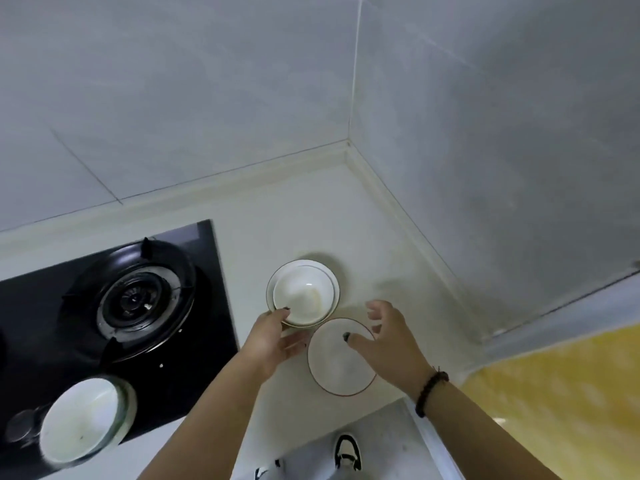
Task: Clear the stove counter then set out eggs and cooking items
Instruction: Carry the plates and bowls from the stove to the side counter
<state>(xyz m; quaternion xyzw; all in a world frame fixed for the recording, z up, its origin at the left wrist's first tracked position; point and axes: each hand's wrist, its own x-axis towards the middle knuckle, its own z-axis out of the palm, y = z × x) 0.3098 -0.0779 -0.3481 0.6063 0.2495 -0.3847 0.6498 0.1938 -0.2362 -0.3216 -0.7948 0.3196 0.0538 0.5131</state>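
Two white bowls stacked one inside the other (pixel 303 292) stand on the pale counter (pixel 298 220) to the right of the stove. My left hand (pixel 273 341) holds the near rim of this stack, thumb on the rim's edge. Just in front sits a single white bowl with a thin dark rim (pixel 332 365). My right hand (pixel 388 337) hovers over its right side with fingers spread and loosely bent, holding nothing. Another white bowl (pixel 81 419) sits on the stove's front edge at the lower left.
The black glass gas stove (pixel 194 341) with its round burner (pixel 133 299) fills the left. Grey tiled walls meet in a corner behind the counter. A yellow surface (pixel 561 393) lies at the right. My shoes show on the floor below.
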